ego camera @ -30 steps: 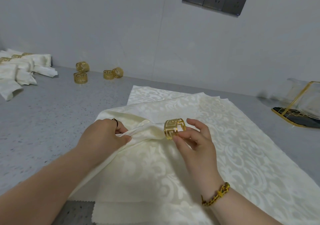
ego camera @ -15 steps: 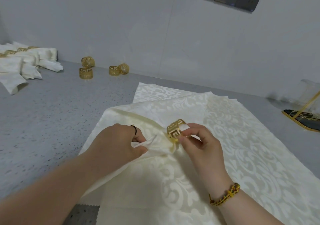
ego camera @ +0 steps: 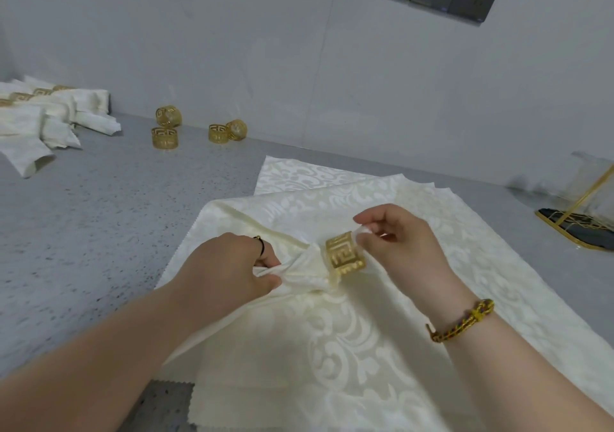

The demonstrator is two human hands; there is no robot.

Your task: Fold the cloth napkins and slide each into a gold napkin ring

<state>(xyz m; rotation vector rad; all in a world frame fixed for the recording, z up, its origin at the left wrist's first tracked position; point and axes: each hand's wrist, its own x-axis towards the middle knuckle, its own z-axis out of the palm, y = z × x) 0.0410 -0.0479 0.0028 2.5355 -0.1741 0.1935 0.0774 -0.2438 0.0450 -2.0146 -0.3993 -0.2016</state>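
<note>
gold napkin ring (ego camera: 344,255) sits around the gathered neck of the cream napkin (ego camera: 299,277), mid-scene between the hands, over the flat napkin stack (ego camera: 332,358). left hand (ego camera: 232,265) grips the bunch. right hand (ego camera: 402,245) pinches the tip poking out the ring's right end. draw the tip rightward slowly and keep the bunch narrow. half a second ago the right hand held the ring itself, tip not through.

The napkin tip (ego camera: 363,231) now pokes through the gold ring (ego camera: 345,254), pinched by fingers (ego camera: 371,216) of the right hand (ego camera: 403,245).
</note>
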